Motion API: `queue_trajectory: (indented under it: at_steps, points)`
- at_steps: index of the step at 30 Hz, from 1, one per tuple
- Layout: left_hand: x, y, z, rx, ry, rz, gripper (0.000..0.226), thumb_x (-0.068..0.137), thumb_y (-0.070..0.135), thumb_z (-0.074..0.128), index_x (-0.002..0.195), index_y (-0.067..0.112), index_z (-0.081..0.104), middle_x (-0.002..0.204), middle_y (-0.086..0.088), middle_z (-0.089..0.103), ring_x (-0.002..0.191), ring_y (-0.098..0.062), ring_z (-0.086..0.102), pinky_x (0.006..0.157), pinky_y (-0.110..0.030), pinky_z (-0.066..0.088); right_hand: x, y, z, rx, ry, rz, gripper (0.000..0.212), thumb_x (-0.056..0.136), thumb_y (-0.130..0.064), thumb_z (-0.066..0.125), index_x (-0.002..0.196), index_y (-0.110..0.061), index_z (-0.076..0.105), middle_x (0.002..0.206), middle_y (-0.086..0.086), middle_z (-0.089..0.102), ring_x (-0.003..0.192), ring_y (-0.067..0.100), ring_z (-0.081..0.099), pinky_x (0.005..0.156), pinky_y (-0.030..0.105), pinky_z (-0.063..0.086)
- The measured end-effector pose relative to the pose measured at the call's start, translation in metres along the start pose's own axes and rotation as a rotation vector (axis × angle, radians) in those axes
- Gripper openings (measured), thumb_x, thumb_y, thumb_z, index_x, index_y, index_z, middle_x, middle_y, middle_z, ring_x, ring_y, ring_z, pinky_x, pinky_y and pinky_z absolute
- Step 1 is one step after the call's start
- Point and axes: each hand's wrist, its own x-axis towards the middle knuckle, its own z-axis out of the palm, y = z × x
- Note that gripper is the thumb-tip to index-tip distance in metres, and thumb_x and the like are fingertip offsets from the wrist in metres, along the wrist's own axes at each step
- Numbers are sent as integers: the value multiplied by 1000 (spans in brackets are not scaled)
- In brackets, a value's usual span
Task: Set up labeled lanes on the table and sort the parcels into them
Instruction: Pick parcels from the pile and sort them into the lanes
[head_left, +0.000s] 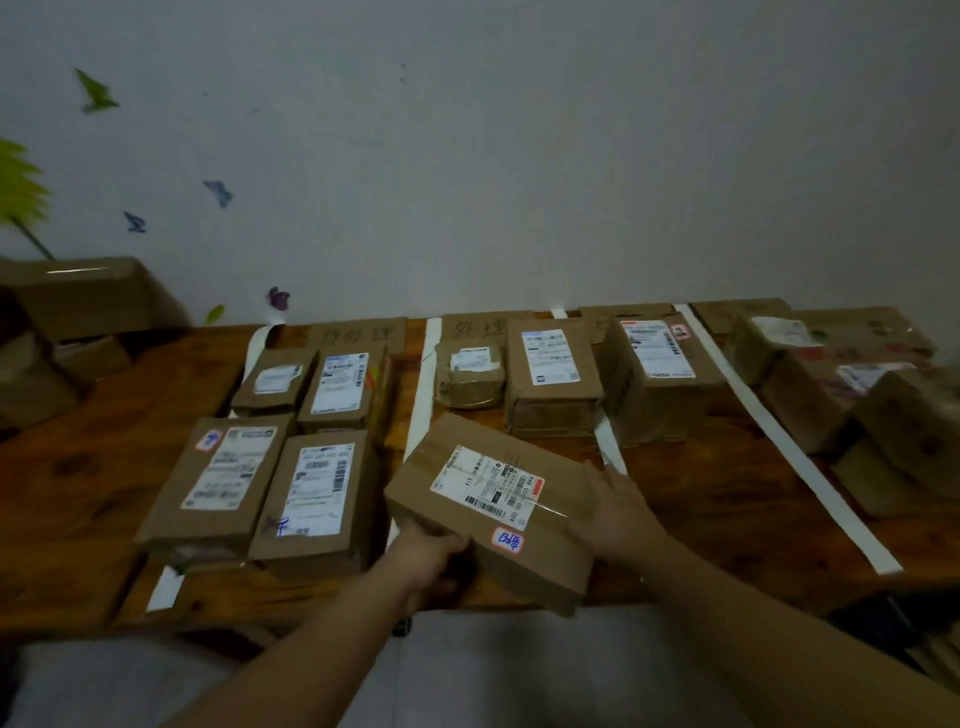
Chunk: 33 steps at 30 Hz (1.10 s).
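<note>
Cardboard parcel (488, 509), brown, with a white shipping label on top and a small red-edged sticker (507, 540) with blue handwriting. It is held tilted over the near edge of the wooden table (701, 519), at the near end of the second lane from the left. The left hand (426, 558) grips its near-left corner, fingers curled underneath. The right hand (615, 512) clasps its right end. Contact with the table: cannot tell.

White tape strips (422, 395) marking the lanes: 4.

Cardboard signs (358, 332) along the far edge: 4 (writing shows on two, the rest blurred).

Lane contents, left to right:
- lane 1: 4 flat boxes (223, 478), in two rows of two
- lane 2: 2 boxes (553, 379), side by side
- lane 3: 1 box (660, 374)
- beyond the last strip: heap (831, 384) of boxes, too blurred to count
</note>
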Motion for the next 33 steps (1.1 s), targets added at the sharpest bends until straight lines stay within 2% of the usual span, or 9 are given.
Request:
queue_trajectory:
  at_steps: [4, 5, 7, 10, 14, 17, 22, 27, 33]
  points:
    - [-12, -3, 20, 52, -77, 1, 45, 82, 22, 70, 119, 33, 46, 113, 6, 61, 97, -15, 60, 56, -27, 56, -3, 4, 0, 21, -87, 33, 101, 67, -78, 56, 147, -36, 10, 146, 10, 27, 131, 33, 35, 103, 45, 35]
    - [-14, -2, 23, 60, -68, 22, 46, 80, 22, 72, 116, 35, 45, 114, 7, 61, 100, -16, 60, 57, -27, 56, -8, 6, 1, 23, -114, 33, 103, 64, -82, 54, 146, -37, 10, 144, 9, 28, 129, 32, 38, 102, 46, 37]
    - [-16, -1, 25, 101, -55, 61, 53, 79, 21, 74, 122, 32, 44, 121, 5, 61, 110, -19, 58, 74, -32, 55, -18, 9, 1, -11, -180, 17, 107, 62, -87, 48, 147, -35, 7, 148, 8, 28, 131, 31, 38, 104, 47, 37]
    - [-17, 2, 25, 166, -58, 111, 62, 80, 16, 72, 133, 27, 42, 125, 3, 60, 115, -20, 57, 97, -43, 49, -33, 8, 1, -7, -249, -41, 98, 74, -79, 49, 149, -33, 7, 150, 5, 32, 131, 26, 41, 107, 45, 36]
    - [-22, 6, 19, 392, -38, 210, 74, 81, 15, 69, 141, 29, 28, 128, 6, 55, 115, -15, 55, 95, -32, 46, -58, -8, 10, 24, -303, -132, 93, 75, -70, 58, 149, -37, 10, 149, 1, 24, 127, 22, 43, 106, 41, 39]
    - [-23, 8, 7, 552, 27, 323, 66, 84, 16, 65, 140, 26, 31, 126, 12, 49, 120, -12, 50, 98, -28, 41, -63, -22, 14, 70, -364, -227, 101, 67, -72, 63, 146, -47, 5, 151, -3, 14, 131, 22, 36, 110, 42, 34]
    - [-11, 14, -15, 790, 84, 341, 65, 89, 16, 58, 146, 22, 27, 152, 3, 25, 134, -16, 35, 107, -28, 30, -59, -41, 22, 75, -267, -269, 87, 79, -50, 67, 146, -43, 11, 148, -3, 18, 127, 19, 39, 108, 38, 37]
    - [7, 16, -35, 893, 128, 311, 62, 94, 16, 48, 149, 25, 19, 159, 4, 7, 141, -20, 26, 111, -33, 27, -53, -59, 32, -30, -239, -285, 86, 83, -55, 61, 149, -37, 10, 147, 0, 23, 123, 20, 43, 105, 38, 40]
    - [8, 6, -46, 900, 156, 308, 59, 92, 13, 48, 146, 25, 27, 157, 2, 12, 138, -21, 30, 109, -33, 29, -50, -63, 38, -148, -254, -338, 80, 89, -56, 51, 151, -37, 5, 158, -4, 10, 132, 22, 34, 112, 40, 30]
